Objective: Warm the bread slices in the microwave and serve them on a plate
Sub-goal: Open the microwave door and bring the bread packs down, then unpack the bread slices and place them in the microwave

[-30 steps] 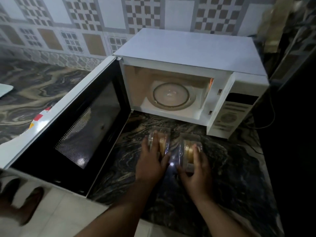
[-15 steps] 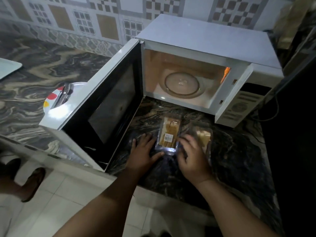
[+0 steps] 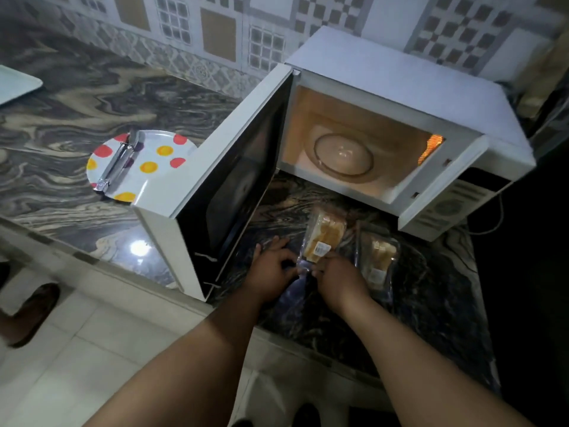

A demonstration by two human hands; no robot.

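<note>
Two clear bread packets [image 3: 323, 238] [image 3: 379, 256] lie on the dark worktop [image 3: 431, 288] before the open microwave [image 3: 400, 118] — left hand [image 3: 271, 269] and right hand [image 3: 335, 277] pinch the nearer packet's end. The open door [image 3: 228, 180] partly hides one spotted plate [image 3: 144, 167] bearing metal tongs [image 3: 118, 161]

Left grip [image 3: 271, 266], right grip [image 3: 335, 277] curled, pinching.

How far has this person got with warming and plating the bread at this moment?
Done: the white microwave's door stands open, the lit cavity holds only the glass turntable.
In hand: both hands, left hand and right hand, work at the near end of a clear-wrapped bread packet; a second wrapped packet lies beside it.
Left: unwrapping, heating, then serving on the spotted round plate, where metal tongs lie.
</note>
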